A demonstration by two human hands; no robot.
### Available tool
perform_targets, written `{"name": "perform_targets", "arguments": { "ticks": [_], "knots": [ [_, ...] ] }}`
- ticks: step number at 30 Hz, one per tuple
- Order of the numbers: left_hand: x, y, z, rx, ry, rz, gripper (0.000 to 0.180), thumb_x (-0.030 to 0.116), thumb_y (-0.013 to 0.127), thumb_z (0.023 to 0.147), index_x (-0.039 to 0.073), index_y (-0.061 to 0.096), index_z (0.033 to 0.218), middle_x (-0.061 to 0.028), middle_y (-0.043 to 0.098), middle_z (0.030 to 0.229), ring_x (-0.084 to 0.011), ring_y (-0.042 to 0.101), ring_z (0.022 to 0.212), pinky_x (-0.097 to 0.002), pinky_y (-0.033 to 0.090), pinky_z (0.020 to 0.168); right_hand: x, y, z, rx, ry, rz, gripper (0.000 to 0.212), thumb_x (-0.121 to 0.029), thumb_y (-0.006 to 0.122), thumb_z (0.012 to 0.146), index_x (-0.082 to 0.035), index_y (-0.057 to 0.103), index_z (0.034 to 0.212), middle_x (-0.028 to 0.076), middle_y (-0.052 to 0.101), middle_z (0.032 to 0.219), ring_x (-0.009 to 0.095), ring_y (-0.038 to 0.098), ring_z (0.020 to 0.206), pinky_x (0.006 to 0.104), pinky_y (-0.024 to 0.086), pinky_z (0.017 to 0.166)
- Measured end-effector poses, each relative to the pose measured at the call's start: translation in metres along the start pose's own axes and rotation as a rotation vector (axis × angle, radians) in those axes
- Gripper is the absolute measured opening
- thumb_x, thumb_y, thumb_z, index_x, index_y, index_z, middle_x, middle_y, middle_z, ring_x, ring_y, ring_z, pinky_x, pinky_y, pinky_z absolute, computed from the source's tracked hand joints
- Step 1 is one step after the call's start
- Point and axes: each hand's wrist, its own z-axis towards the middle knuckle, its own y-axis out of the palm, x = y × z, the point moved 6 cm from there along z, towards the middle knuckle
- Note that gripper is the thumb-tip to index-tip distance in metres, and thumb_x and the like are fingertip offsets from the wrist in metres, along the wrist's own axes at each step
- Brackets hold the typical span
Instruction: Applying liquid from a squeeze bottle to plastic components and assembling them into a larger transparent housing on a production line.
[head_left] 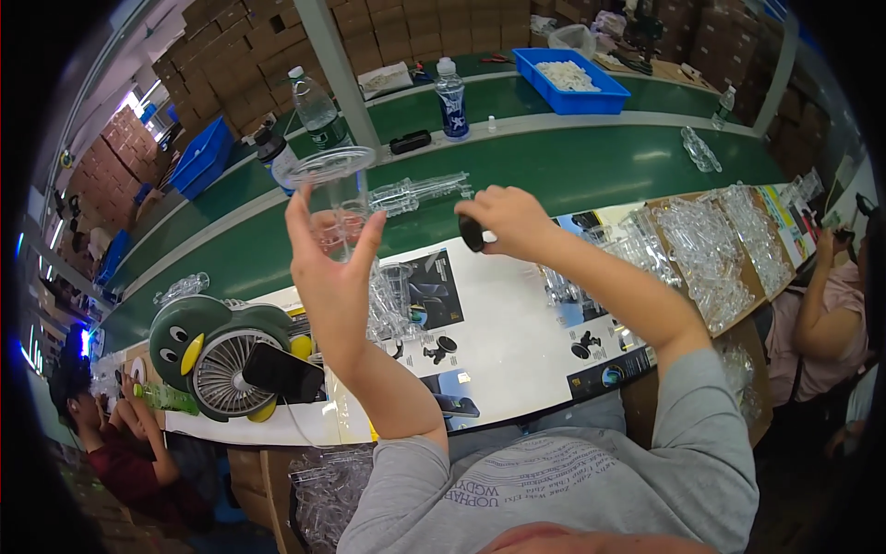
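My left hand point(330, 300) is raised over the worktable, fingers and thumb curved around a clear plastic cup-shaped piece point(334, 173) with a wide round rim at its top. Parts inside and behind it show through the clear wall. To the right, my right hand point(509, 220) pinches a small black oval piece point(472, 233), its fingers bent over the top. The two held things are apart. Between and beyond my hands, several clear plastic parts point(420, 192) lie on the green conveyor belt. More clear parts point(392, 300) sit on the table just right of my left wrist.
A penguin-shaped fan point(208, 337) with a black phone point(284, 371) against it stands at left. Heaps of clear parts point(720, 254) cover cardboard at right. Bottles point(452, 102) and a blue tray point(572, 83) of white pieces stand beyond the belt. Other people sit on both sides.
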Motion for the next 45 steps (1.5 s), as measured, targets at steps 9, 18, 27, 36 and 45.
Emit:
{"name": "perform_targets", "arguments": {
  "ticks": [9,18,27,36,45],
  "knots": [
    [-0.006,0.025,0.006,-0.142,0.05,-0.175,0.039,0.007,0.068,0.07,0.0,0.05,0.104,-0.0067,0.06,0.088,-0.0144,0.058,0.08,-0.0249,0.043,0.075,0.007,-0.103,-0.04,0.996,0.276,1.359,0.053,-0.01,0.057,0.071,-0.006,0.038,0.12,0.01,0.051,0.1,0.014,0.055,0.082,0.0226,0.046,0.068],
    [0.004,0.053,-0.002,-0.094,0.248,-0.192,0.045,-0.002,0.064,0.066,0.001,0.048,0.108,-0.0074,0.054,0.099,-0.0161,0.053,0.093,-0.0275,0.041,0.084,0.001,-0.115,-0.063,1.167,0.422,1.751,0.04,-0.019,0.056,0.075,-0.003,0.045,0.11,0.011,0.053,0.094,0.014,0.057,0.079,0.0239,0.05,0.068],
    [0.024,0.054,-0.013,-0.006,0.489,-0.202,0.044,-0.004,0.06,0.067,0.003,0.047,0.108,-0.0116,0.054,0.105,-0.0225,0.054,0.098,-0.0314,0.041,0.088,-0.01,-0.127,-0.074,1.104,0.38,1.693,0.04,-0.018,0.054,0.074,0.001,0.043,0.108,0.011,0.051,0.091,0.018,0.058,0.079,0.0274,0.051,0.068],
    [0.036,0.057,-0.025,0.009,0.716,-0.137,0.04,-0.004,0.06,0.069,0.004,0.046,0.106,-0.0129,0.056,0.1,-0.028,0.054,0.098,-0.0378,0.041,0.088,-0.014,-0.131,-0.077,1.126,0.409,1.645,0.039,-0.016,0.053,0.072,0.001,0.043,0.105,0.011,0.047,0.1,0.018,0.056,0.08,0.0279,0.051,0.069],
    [0.038,0.054,-0.025,0.011,0.739,-0.128,0.04,-0.004,0.06,0.069,0.003,0.046,0.106,-0.0139,0.056,0.1,-0.0285,0.055,0.097,-0.0377,0.042,0.087,-0.016,-0.13,-0.076,1.1,0.396,1.656,0.038,-0.016,0.053,0.071,0.001,0.042,0.103,0.011,0.045,0.103,0.019,0.056,0.082,0.029,0.051,0.071]
  ]
}}
